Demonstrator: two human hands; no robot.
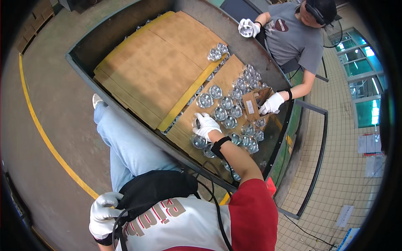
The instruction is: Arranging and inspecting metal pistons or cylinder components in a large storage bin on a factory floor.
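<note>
My right hand (206,126), in a white glove, reaches into a large metal bin. Its fingers are closed round a clear round glass cup (195,123), partly hidden by the glove. Another glass cup (198,141) lies just below that hand, and a glass cup (205,100) stands farther off on the cardboard. Down at the left, my gloved left hand (104,215) has curled fingers beside a black waist bag (155,194) and a cable. What those fingers hold, if anything, is hidden.
Several more glasses (229,122) crowd the bin's right part. Large cardboard sheets (146,62) with a yellow strip (184,100) cover the left. Across the bin (90,79), a co-worker's gloved hand (250,26) holds a glass; the other (272,103) touches a small cardboard box (251,106).
</note>
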